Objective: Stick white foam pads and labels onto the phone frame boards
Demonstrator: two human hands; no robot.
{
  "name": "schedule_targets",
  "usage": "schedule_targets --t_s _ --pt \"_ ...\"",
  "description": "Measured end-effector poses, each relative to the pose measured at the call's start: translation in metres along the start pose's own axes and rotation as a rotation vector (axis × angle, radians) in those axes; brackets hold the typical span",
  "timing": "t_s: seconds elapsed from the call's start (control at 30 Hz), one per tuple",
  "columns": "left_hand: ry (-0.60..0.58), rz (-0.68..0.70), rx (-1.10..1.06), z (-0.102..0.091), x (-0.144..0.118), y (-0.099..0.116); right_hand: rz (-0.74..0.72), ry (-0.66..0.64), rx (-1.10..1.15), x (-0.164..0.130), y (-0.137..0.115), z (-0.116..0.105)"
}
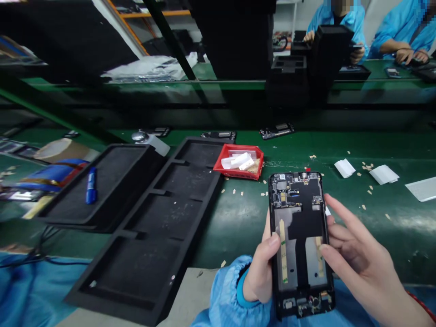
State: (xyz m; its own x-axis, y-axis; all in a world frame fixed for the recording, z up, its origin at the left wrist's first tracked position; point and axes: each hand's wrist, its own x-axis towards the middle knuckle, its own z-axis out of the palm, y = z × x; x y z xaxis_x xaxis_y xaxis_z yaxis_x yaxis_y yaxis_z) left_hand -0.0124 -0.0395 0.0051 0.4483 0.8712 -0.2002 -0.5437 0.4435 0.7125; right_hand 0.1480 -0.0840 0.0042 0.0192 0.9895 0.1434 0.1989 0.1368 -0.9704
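Left hand (260,268): closed around the left side of an opened phone body (304,227), thumb over the edge. Phone body is held above the counter's (235,236) near edge, right of the black tray (146,268), circuit parts facing up.

Right hand (364,259): fingers spread along the phone's right side, thumb at the edge beside the right yellowish strip (319,254). Cannot tell whether it grips. Left yellowish strip (284,252) lies along the inner face near the left thumb.

Red bin (238,173) with white scraps stands by the tray's right side, toward the far edge; small pale chips are scattered to its right. Another phone part (277,131) lies near the far edge.

Step, as judged: steadying and positioning the body, strips within thumb reach. Work on a strip would call for a firm left hold and a fine right-hand pinch at one end.
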Motion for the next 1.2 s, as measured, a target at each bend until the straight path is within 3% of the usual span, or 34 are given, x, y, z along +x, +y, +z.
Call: schedule_targets --t_s 0.07,0.17,0.43,0.57,0.77,0.9,1.0,1.07,1.2 --pt "-0.015 0.071 0.042 -0.004 0.007 0.001 0.085 -0.010 0.128 0.003 0.001 0.006" --pt "0.016 0.232 0.274 -0.010 0.016 0.004 0.091 0.082 0.190 0.008 0.002 0.013" --pt "0.223 0.600 0.755 -0.021 0.015 0.004 -0.279 0.172 -0.210 0.010 0.006 0.015" --pt "0.208 0.785 1.011 -0.024 0.016 0.008 -0.331 0.147 -0.314 0.009 0.003 0.012" --pt "0.175 0.695 1.101 -0.026 0.013 0.010 -0.333 0.158 -0.381 0.004 0.004 0.011" --pt "0.132 0.597 1.058 -0.028 0.026 0.008 -0.244 0.172 -0.233 0.009 0.015 0.005" --pt "0.085 0.554 1.011 -0.037 0.055 0.009 0.096 0.091 -0.068 0.051 0.031 -0.020" --pt "0.124 0.539 0.923 -0.048 0.078 0.010 0.340 0.129 -0.171 0.100 0.044 -0.047" --pt "0.274 0.600 0.859 -0.071 0.110 0.012 0.389 0.295 -0.435 0.202 0.065 -0.109"
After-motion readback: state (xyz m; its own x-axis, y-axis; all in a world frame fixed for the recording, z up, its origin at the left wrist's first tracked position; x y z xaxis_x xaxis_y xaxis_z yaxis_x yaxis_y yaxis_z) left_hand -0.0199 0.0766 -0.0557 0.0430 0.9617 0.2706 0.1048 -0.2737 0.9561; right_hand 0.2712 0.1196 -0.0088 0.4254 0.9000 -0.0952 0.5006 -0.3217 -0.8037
